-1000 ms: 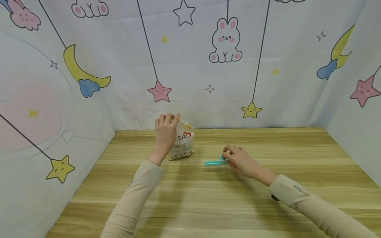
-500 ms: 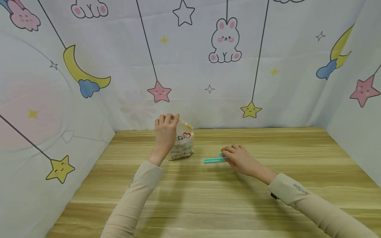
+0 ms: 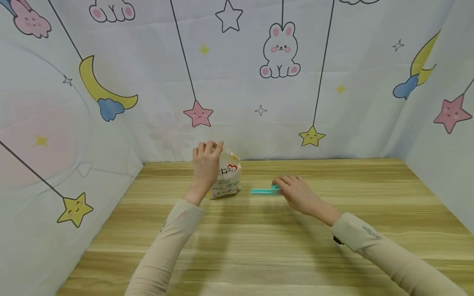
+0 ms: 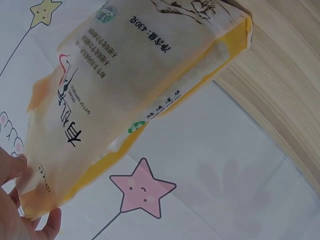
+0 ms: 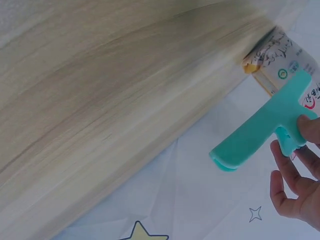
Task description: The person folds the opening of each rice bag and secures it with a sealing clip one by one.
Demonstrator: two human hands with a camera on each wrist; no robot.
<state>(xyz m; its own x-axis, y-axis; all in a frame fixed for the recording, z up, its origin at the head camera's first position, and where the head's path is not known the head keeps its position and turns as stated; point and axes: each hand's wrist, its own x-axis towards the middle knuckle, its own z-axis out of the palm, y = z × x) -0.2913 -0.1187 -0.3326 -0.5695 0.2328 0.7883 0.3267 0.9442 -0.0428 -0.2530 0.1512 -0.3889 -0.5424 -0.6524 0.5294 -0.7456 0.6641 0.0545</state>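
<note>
A cream food bag with yellow side gussets (image 3: 228, 176) stands upright on the table. My left hand (image 3: 206, 164) pinches its top edge, and the left wrist view shows thumb and fingers on either side of the bag's (image 4: 115, 95) upper end. To the right of the bag, my right hand (image 3: 298, 195) holds a turquoise bag clip (image 3: 263, 192). In the right wrist view, thumb and fingers grip the squeeze handles of the clip (image 5: 260, 127). The long bar of the clip points toward the bag in the head view, with a gap between them.
The wood-grain table (image 3: 237, 255) runs back to a white cloth backdrop (image 3: 237, 94) with printed stars, moons and rabbits. Cloth walls also stand at the left (image 3: 33, 230) and right (image 3: 444, 164). The bag stands near the table's back edge.
My right hand has risen slightly in the head view and moved a little left with the bag clip, whose bar is closer to level. The left hand and the bag look unmoved.
</note>
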